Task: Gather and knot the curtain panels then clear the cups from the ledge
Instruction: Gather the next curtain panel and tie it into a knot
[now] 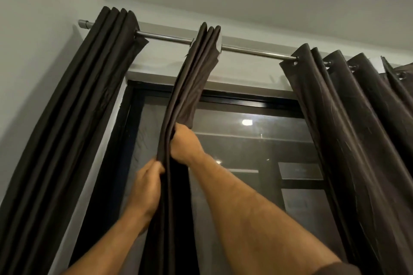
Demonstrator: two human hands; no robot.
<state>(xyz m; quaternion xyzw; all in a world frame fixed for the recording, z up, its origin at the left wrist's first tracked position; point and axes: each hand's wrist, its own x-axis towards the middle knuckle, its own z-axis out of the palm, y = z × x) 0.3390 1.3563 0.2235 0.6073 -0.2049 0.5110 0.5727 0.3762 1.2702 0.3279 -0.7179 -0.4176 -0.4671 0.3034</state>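
**Both hands on the middle curtain panel**

At far left a dark left panel [73,118] hangs bunched in tight folds from the rod [165,36], close against the grey wall [33,51]. Its folds cover the left edge of the window frame [245,100].

The left hand [146,187] is raised beside the middle panel [190,87]. Its fingers [159,166] curl in against the left edge of the gathered cloth and pinch it. The forearm rises from the lower left corner.

The middle panel hangs from the rod in narrow pleats and drops straight down between the two arms, in front of the dark glass [234,185]. It stands apart from the panels on either side, with bare rod showing on both sides of it.

The right hand [184,144] sits a little higher than the left, on the right side of the same panel. Its fingers wrap into the folds and grip them; the fingertips are hidden in the cloth. The right forearm crosses the lower middle and covers much of the glass beneath.

The glass carries reflections of a ceiling light [246,122]. At far right the right panel [357,129] hangs in looser, wider folds, its eyelets threaded on the rod, and covers the right side of the frame.

No cups or ledge are in view.
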